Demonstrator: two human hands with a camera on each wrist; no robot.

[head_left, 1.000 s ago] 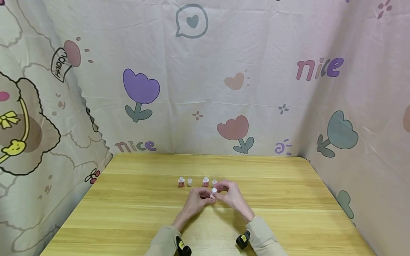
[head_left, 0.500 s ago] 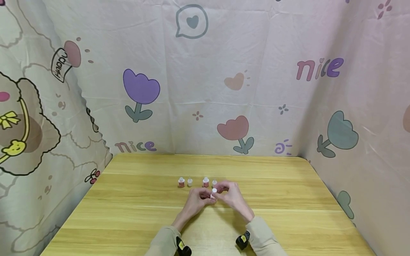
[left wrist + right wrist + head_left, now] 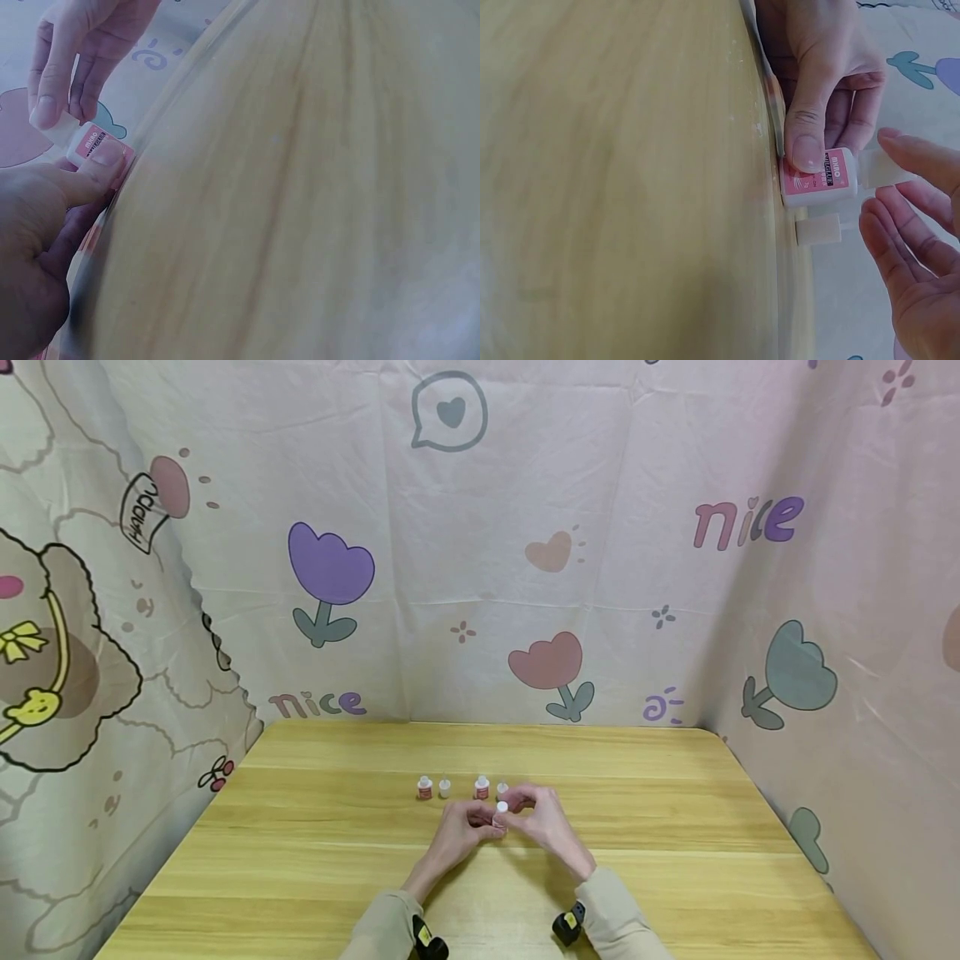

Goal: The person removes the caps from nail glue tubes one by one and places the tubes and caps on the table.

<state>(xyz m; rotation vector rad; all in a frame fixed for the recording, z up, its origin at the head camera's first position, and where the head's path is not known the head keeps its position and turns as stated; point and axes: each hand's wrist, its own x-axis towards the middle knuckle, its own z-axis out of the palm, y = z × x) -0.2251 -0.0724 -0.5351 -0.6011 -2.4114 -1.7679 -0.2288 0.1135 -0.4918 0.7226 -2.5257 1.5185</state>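
A small white nail glue bottle (image 3: 832, 180) with a pink label stands upright between the two hands near the middle of the table. My left hand (image 3: 459, 828) pinches its body, the thumb lying across the label. On top sits a white cap (image 3: 881, 168), which my right hand (image 3: 546, 820) holds between thumb and fingers. Beyond the hands, a second glue bottle (image 3: 482, 787) stands with a loose white cap (image 3: 502, 791) beside it. Another glue bottle (image 3: 425, 788) and loose cap (image 3: 445, 788) stand further left in the same row.
The wooden table (image 3: 315, 860) reaches back to a printed cloth (image 3: 465, 527) hung behind it and along both sides. Each wrist wears a black camera, the left camera (image 3: 431, 941) and the right camera (image 3: 568, 924), close above the tabletop.
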